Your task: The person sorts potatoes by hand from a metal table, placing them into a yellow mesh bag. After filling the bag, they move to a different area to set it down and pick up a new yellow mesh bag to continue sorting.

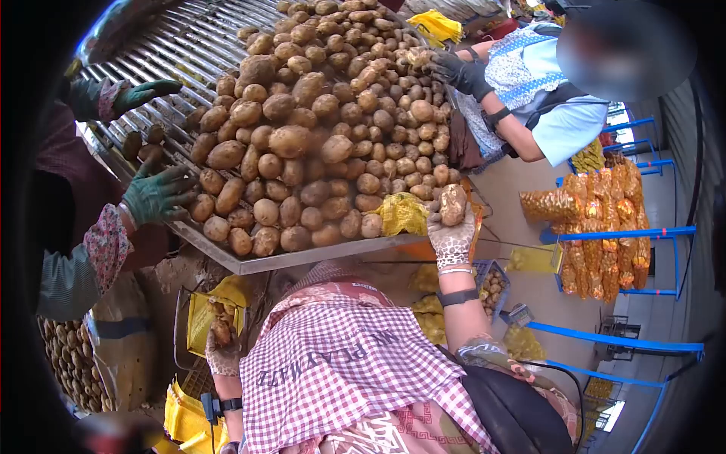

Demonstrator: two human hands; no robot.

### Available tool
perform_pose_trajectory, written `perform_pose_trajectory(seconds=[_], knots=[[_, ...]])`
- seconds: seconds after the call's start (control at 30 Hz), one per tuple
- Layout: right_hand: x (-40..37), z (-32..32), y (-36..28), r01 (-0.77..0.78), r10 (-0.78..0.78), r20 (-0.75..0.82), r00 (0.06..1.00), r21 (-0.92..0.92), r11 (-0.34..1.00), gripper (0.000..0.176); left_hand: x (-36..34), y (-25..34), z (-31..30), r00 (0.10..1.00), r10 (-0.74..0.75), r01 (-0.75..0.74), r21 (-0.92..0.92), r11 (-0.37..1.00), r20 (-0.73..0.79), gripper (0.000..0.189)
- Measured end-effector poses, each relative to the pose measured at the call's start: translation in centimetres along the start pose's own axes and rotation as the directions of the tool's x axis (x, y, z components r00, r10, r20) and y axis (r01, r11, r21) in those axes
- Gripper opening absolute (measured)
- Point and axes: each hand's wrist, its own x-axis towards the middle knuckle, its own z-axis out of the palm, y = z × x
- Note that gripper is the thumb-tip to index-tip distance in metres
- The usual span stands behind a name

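Observation:
My right hand (451,236), in a leopard-print glove, is closed round a brown potato (453,205) just past the table's near edge, beside a crumpled yellow mesh bag (402,214). Lower left, my left hand (223,354) wears a similar glove and is closed on a potato (221,331) at a yellow bag (200,325) hung open in a wire frame. How many potatoes it holds is hard to tell. A large heap of potatoes (291,141) covers much of the metal table (302,259).
At the left, a co-worker's green-gloved hands (160,194) reach over the slatted table. Another person's dark-gloved hands (463,74) touch the heap at the upper right. Filled mesh sacks (605,227), blue rails (628,234) and a blue crate (491,287) stand to the right.

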Motion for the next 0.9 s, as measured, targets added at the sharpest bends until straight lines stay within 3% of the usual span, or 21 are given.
perform_pose_trajectory(seconds=[0.03, 0.1, 0.17, 0.23, 0.27, 0.3, 0.37, 0.4, 0.43, 0.47, 0.5, 0.57, 0.6, 0.63, 0.7, 0.73, 0.77, 0.8, 0.83, 0.9], knots=[[0.1, -0.5, -0.9, 0.009, -0.009, -0.01, 1.0, 0.008, 1.0, 0.04, 0.3, 0.1, -0.1, 0.998, 0.049, -0.049, 0.01, 0.999, -0.043, 0.043], [1.2, -2.1, -2.7, 0.184, -0.179, -0.126, 0.976, 0.03, 0.982, 0.037, 0.0, 0.8, 0.4, 0.979, 0.113, -0.11, 0.028, 0.994, -0.169, 0.038], [3.1, -5.1, -5.3, 0.316, -0.284, -0.224, 0.932, 0.119, 0.941, 0.042, 0.8, 1.7, -0.7, 0.988, 0.099, -0.082, 0.141, 0.987, -0.116, 0.032], [6.6, -11.2, -8.7, 0.416, -0.402, -0.348, 0.847, -0.036, 0.909, 0.041, 0.6, 2.8, -0.5, 0.993, -0.032, 0.068, 0.325, 0.943, -0.113, 0.029], [6.7, -11.8, -8.8, 0.39, -0.414, -0.414, 0.811, -0.144, 0.909, 0.042, 0.5, 2.5, 0.8, 0.975, 0.006, 0.081, 0.382, 0.921, -0.22, 0.029], [6.6, -12.3, -8.7, 0.352, -0.432, -0.471, 0.769, -0.251, 0.902, 0.042, 2.5, 2.3, -1.1, 0.978, 0.138, -0.069, 0.387, 0.919, -0.155, 0.025], [7.4, -15.4, -9.5, 0.144, -0.368, -0.429, 0.825, -0.469, 0.871, 0.045, 2.7, 2.8, -0.4, 0.922, 0.199, -0.022, 0.47, 0.882, -0.331, 0.023], [4.6, -9.5, -7.4, -0.24, -0.538, -0.611, 0.58, -0.76, 0.604, 0.048, 2.7, 3.1, -0.6, 0.919, 0.208, -0.033, 0.459, 0.888, -0.336, 0.023], [4.2, -7.0, -6.0, -0.239, -0.536, -0.603, 0.59, -0.765, 0.598, 0.048, 2.8, 3.4, -0.5, 0.914, 0.271, -0.022, 0.629, 0.777, -0.302, 0.026], [4.2, -5.3, -5.2, -0.102, -0.748, -0.186, 0.637, -0.982, 0.157, 0.046, 2.9, 3.4, -0.5, 0.912, 0.32, -0.005, 0.775, 0.632, -0.256, 0.031], [3.8, -3.4, -4.2, 0.035, -0.741, 0.28, 0.61, -0.944, -0.328, 0.043, 3.5, 3.4, -1.1, 0.914, 0.316, -0.004, 0.774, 0.634, -0.253, 0.031], [1.7, 4.8, 1.2, 0.38, -0.45, 0.47, 0.759, -0.882, -0.28, 0.043, 5.1, 3.6, -2.9, 0.927, 0.319, 0.026, 0.88, 0.474, -0.198, 0.035], [4.0, 5.0, 2.9, 0.554, -0.263, 0.76, 0.594, -0.624, -0.551, 0.045, 5.1, 3.5, -2.7, 0.925, 0.309, 0.058, 0.887, 0.457, -0.22, 0.034], [4.2, 7.7, 5.4, 0.601, -0.049, 0.828, 0.558, -0.444, -0.664, 0.051, 5.4, 3.4, -2.9, 0.926, 0.309, 0.054, 0.887, 0.458, -0.216, 0.034], [5.6, 11.0, 10.4, 0.686, 0.166, 0.833, 0.528, -0.303, -0.661, 0.056, 6.9, 3.5, -5.3, 0.945, 0.307, -0.036, 0.901, 0.432, -0.109, 0.037], [6.8, 11.8, 12.3, 0.708, 0.23, 0.809, 0.54, -0.289, -0.644, 0.059, 8.4, 4.0, -8.5, 0.926, 0.308, -0.265, 0.956, 0.123, 0.217, 0.042], [8.1, 12.3, 13.8, 0.729, 0.294, 0.782, 0.55, -0.278, -0.626, 0.062, 7.6, 3.9, -8.3, 0.923, 0.325, -0.261, 0.957, 0.128, 0.208, 0.042], [9.0, 12.8, 14.9, 0.675, 0.369, 0.661, 0.653, -0.287, -0.679, 0.065, 6.3, 3.4, -7.3, 0.942, 0.326, -0.189, 0.928, 0.322, 0.079, 0.042], [10.0, 12.9, 15.8, 0.673, 0.373, 0.683, 0.628, -0.236, -0.701, 0.062, 5.5, 3.1, -6.6, 0.953, 0.3, -0.119, 0.855, 0.504, -0.043, 0.041], [10.8, 13.9, 14.8, 0.697, 0.398, 0.661, 0.636, -0.272, -0.663, 0.057, 5.0, 3.0, -5.9, 0.95, 0.311, -0.141, 0.849, 0.509, -0.028, 0.037]])
